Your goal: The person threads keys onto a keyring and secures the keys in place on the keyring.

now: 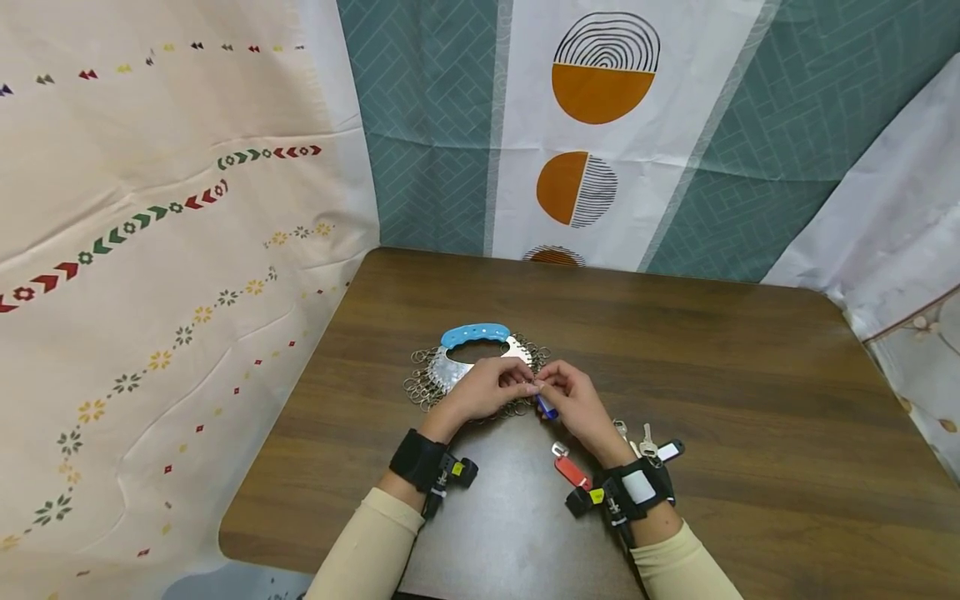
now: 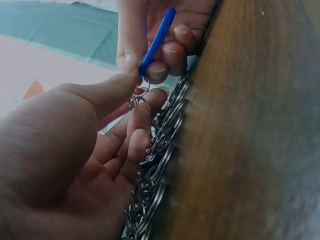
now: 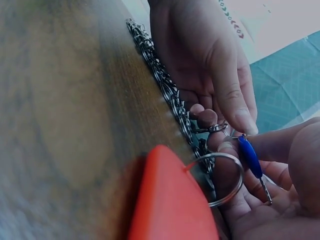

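A key holder with a blue handle (image 1: 475, 333), a curved metal plate (image 1: 444, 372) and many small split rings (image 1: 420, 385) round its edge lies on the table. At its right side, my left hand (image 1: 491, 385) pinches a split ring (image 2: 138, 102) between thumb and fingers. Beside it, thumbs almost meeting, my right hand (image 1: 576, 402) pinches a blue key tag (image 2: 159, 40). A key's thin metal blade (image 3: 265, 191) shows below the tag in the right wrist view. Fingers partly hide where tag and split ring meet, so I cannot tell whether they are joined.
A red key tag (image 1: 572, 472) with a metal ring (image 3: 239, 187) lies by my right wrist. Loose keys (image 1: 648, 442) and a dark-edged tag with a white label (image 1: 670, 451) lie to its right. Curtains (image 1: 427, 125) hang behind the wooden table (image 1: 712, 350).
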The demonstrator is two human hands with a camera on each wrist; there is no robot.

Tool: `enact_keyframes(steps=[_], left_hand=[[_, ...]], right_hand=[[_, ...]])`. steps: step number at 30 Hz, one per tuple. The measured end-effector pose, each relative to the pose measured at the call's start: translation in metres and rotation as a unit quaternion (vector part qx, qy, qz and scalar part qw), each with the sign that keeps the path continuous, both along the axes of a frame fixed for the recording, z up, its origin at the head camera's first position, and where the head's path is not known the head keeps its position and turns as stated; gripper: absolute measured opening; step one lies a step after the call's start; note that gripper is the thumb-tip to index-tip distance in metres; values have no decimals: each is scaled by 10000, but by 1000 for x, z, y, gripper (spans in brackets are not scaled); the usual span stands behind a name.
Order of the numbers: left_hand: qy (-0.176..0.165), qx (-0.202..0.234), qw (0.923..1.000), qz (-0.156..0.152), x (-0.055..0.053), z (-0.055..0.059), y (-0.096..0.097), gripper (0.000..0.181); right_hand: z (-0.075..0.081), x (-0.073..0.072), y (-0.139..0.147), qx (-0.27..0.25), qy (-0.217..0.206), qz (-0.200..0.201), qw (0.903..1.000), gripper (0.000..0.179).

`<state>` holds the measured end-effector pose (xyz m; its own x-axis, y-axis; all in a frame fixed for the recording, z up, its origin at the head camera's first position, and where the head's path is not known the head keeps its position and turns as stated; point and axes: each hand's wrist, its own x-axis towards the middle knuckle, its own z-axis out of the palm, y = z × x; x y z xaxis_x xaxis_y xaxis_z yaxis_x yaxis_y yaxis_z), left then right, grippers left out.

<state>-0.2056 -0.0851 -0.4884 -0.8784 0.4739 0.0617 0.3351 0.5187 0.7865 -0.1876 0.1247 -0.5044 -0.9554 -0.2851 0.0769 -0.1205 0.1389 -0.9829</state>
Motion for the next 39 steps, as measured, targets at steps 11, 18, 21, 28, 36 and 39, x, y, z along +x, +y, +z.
enact_keyframes(steps=[11,18,21,28,36,39], left_hand=[[21,-9,10000,-76,-1,-2,-1,20],[75,-29,9999,-72,0,-1,-1,16],[41,-34,9999,-94,1,0,-1,14],[63,-105,9999,-121,1,0,-1,16],[185,-157,9997,-77,0,-2,-1,16],[199,-139,9997,-74,0,-2,0,17]], right_hand=[[-2,0,-1,-71,-277,-53,9996,14],[-1,0,-2,31,-243,-108,9996,17],[-1,0,-2,102,-243,-109,9996,18],[0,1,-1,253,-224,-96,9994,18],[-2,2,-1,413,-153,-79,9990,14],[-2,2,-1,439,-95,-82,9990,13]])
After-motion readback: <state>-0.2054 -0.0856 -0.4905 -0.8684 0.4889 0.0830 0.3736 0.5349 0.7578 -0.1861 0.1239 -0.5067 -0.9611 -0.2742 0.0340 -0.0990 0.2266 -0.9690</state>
